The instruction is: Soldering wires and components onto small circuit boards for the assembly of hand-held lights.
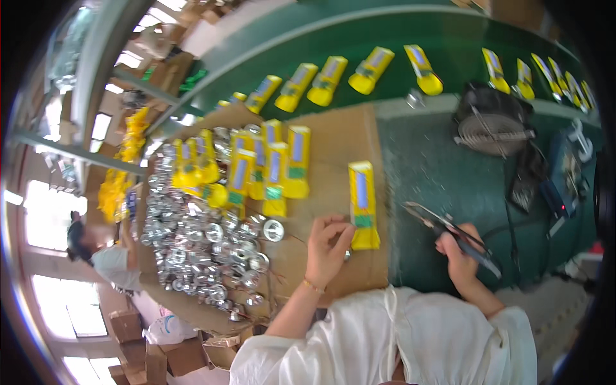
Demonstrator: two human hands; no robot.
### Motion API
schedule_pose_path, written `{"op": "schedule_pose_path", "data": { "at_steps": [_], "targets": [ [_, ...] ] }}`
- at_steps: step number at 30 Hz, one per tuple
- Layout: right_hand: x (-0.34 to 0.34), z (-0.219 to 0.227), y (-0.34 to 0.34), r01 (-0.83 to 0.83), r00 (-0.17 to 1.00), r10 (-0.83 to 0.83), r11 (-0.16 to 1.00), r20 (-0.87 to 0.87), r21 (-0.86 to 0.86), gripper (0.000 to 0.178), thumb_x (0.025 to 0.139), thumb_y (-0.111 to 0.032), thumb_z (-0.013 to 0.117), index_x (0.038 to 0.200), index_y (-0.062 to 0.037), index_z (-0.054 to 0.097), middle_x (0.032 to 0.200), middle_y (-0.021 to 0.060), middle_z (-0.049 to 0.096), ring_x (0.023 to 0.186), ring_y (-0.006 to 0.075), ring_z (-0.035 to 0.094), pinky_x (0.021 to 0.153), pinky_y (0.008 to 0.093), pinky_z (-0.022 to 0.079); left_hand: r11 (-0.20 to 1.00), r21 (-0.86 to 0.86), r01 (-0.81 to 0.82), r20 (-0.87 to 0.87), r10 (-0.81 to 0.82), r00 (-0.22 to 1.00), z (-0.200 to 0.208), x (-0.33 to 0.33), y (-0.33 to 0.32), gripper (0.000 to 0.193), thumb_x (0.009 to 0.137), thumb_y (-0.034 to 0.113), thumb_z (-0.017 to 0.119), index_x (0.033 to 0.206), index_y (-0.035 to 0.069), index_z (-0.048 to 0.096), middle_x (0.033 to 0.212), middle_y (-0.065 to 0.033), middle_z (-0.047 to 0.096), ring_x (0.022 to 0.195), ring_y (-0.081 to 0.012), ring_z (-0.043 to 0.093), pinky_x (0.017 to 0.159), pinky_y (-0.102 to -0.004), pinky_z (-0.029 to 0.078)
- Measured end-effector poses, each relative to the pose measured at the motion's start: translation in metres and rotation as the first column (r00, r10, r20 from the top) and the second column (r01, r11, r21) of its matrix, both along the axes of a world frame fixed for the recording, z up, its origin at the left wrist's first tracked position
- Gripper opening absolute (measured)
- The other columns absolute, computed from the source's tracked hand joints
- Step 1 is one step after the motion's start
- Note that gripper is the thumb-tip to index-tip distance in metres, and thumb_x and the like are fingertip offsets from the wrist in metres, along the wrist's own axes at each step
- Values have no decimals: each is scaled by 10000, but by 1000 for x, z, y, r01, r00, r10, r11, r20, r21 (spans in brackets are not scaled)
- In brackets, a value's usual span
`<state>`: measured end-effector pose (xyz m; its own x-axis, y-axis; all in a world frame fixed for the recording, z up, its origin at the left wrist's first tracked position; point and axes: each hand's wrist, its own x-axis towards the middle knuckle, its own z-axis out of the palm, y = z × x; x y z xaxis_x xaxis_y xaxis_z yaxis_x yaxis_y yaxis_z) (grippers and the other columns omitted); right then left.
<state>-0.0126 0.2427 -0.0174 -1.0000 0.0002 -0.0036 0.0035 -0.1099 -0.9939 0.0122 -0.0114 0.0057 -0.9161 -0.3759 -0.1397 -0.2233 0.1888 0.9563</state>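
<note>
A flat yellow casing (356, 173) with a violet-blue strip and a green patch lies upright on the cardboard before me. Against its left lower edge rests my left hand (328, 249), fingers curled in; what they hold, if anything, is hidden. A small shiny bit (347, 255) shows just below those fingers. Over the green mat, my right hand (459, 251) is closed round a dark-handled tool (449, 232) with thin metal prongs pointing left toward the casing. Whether this is one tool or two together, I cannot tell.
Left lies a heap of silver reflector cups (192, 244) with several yellow casings (297, 154) on top. More casings (327, 80) line the green belt (449, 32). Right are a round black device (491, 122) and a blue box (559, 183) with a red light. Another person (115, 263) is far left.
</note>
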Motion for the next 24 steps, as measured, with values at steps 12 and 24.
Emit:
{"op": "schedule_pose_path", "data": {
  "at_steps": [12, 24],
  "targets": [
    [-14, -16, 26, 96, 989, -100, 995, 106, 41, 166, 818, -104, 584, 902, 7, 494, 673, 64, 554, 576, 99, 525, 542, 226, 429, 596, -640, 486, 220, -463, 858, 37, -167, 29, 210, 746, 226, 610, 638, 47, 594, 593, -114, 591, 547, -268, 582, 532, -362, 463],
    [5, -50, 45, 47, 988, -87, 954, 124, 296, 255, 799, -187, 603, 889, 2, 456, 615, 69, 546, 551, 114, 527, 537, 245, 433, 443, -828, 343, 154, -409, 899, -1, -377, 80, 196, 713, 259, 623, 672, 75, 676, 669, -116, 630, 648, -279, 612, 627, -371, 503]
  ]
}}
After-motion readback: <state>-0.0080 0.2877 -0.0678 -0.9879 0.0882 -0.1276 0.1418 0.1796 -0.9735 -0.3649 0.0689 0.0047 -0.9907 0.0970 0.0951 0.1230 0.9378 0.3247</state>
